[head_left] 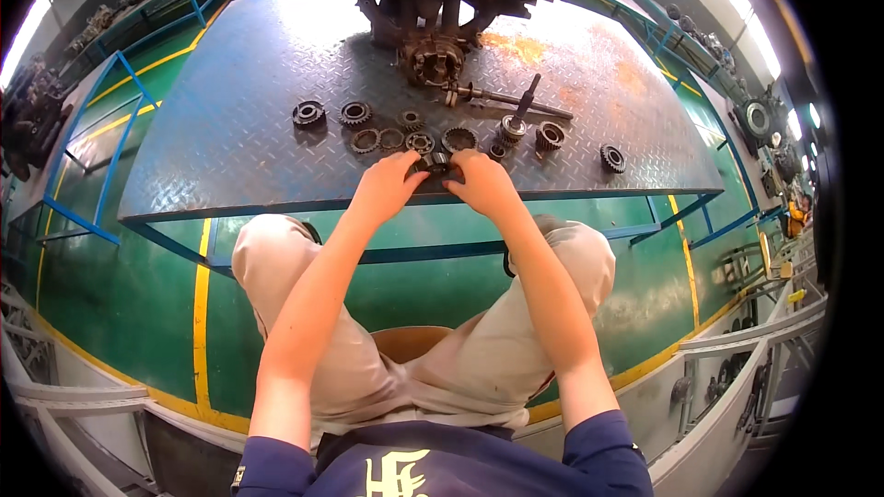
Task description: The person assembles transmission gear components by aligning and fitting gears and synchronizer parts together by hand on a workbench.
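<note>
Green workshop floor with yellow lines lies under a blue steel plate table point(230, 129), and at its near edge both hands grasp one dark gear point(433, 164): the left hand point(387, 186) pinches its left side, the right hand point(481, 182) its right. So close to the edge, the gear may well slip from oily fingers and drop onto the person's lap or the floor. Just beyond, loose gears point(354, 113) lie in rows and a shaft point(525, 101) leans near the gearbox point(433, 0); a careless wrist could knock them out of order.
</note>
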`<state>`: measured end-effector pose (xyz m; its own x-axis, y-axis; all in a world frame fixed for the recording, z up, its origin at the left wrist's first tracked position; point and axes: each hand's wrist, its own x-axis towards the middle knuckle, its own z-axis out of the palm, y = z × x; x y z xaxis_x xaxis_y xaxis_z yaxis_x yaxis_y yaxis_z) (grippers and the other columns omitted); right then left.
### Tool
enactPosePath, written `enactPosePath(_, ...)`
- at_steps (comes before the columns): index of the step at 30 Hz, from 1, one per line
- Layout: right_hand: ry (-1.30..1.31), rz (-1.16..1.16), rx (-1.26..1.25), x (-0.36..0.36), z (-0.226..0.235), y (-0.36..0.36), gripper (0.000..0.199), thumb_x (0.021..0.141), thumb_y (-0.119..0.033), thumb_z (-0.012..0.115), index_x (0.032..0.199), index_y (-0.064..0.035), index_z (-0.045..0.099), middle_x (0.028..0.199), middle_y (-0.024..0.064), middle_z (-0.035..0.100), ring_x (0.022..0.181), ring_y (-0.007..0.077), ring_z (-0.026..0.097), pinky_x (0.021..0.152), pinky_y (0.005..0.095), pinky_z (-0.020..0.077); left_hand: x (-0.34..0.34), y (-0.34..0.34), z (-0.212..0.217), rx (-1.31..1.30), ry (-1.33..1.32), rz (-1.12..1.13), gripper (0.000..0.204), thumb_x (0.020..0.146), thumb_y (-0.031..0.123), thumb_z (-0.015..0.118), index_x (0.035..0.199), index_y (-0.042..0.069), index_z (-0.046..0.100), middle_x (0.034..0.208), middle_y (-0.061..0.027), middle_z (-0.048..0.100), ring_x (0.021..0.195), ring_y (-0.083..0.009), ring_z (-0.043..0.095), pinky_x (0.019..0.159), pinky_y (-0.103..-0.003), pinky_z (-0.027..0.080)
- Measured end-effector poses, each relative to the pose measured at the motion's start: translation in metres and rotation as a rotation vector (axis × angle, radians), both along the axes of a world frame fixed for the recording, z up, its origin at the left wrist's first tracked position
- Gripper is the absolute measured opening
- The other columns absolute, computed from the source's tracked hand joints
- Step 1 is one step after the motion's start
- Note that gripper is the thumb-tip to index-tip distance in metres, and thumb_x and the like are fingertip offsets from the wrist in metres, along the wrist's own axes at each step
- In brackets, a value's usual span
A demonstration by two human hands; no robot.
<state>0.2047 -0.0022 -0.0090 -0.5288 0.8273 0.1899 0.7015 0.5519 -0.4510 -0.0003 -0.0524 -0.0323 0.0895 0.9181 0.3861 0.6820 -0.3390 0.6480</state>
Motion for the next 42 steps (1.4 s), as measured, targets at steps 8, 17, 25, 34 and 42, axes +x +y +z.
enactPosePath(8,0.132,0.085,0.0,-0.014,0.006,-0.005,0.033,0.079,-0.018,0.077,0.107,-0.0046,0.067,0.099,0.0139,0.066,0.093,0.0342,0.064,0.079,0.0415,0.0515,-0.008,0.002,0.01,0.135,0.07,-0.105,0.024,0.089,0.016,0.066,0.108,0.002,0.062,0.106,-0.0154,0.062,0.102,-0.0378,0.059,0.086,-0.042,0.049)
enactPosePath(17,0.287,0.119,0.05,-0.021,-0.006,-0.011,0.025,0.087,-0.016,0.07,0.109,-0.0047,0.068,0.099,0.0154,0.067,0.094,0.038,0.064,0.08,0.0424,0.051,-0.015,0.004,0.012,0.166,0.037,-0.107,0.028,0.086,0.016,0.069,0.11,0.003,0.067,0.101,-0.0137,0.065,0.096,-0.0327,0.061,0.085,-0.04,0.049)
enactPosePath(25,0.185,-0.013,-0.057,-0.012,0.003,-0.013,0.022,0.085,-0.016,0.072,0.1,-0.0006,0.069,0.092,0.0178,0.068,0.087,0.0382,0.065,0.074,0.0439,0.0497,-0.014,0.01,0.003,0.066,-0.001,-0.088,0.033,0.081,0.015,0.072,0.11,0.001,0.068,0.094,-0.013,0.066,0.084,-0.03,0.062,0.078,-0.04,0.05)
enactPosePath(34,0.088,-0.089,-0.136,-0.004,0.002,-0.011,0.028,0.08,-0.019,0.078,0.097,0.001,0.069,0.076,0.0171,0.068,0.074,0.0345,0.066,0.067,0.042,0.0499,-0.011,0.012,0.002,-0.008,-0.115,-0.071,0.032,0.079,0.012,0.074,0.108,-0.002,0.067,0.087,-0.0138,0.068,0.078,-0.0233,0.061,0.075,-0.035,0.05)
enactPosePath(42,0.39,0.007,-0.111,-0.004,-0.003,-0.014,0.035,0.084,-0.016,0.077,0.111,0.0036,0.067,0.069,0.0085,0.061,0.06,0.0148,0.053,0.06,0.0298,0.0459,-0.012,0.013,0.006,-0.067,-0.244,-0.069,0.024,0.079,0.004,0.071,0.101,-0.003,0.068,0.092,-0.0148,0.069,0.086,-0.0275,0.067,0.081,-0.036,0.051)
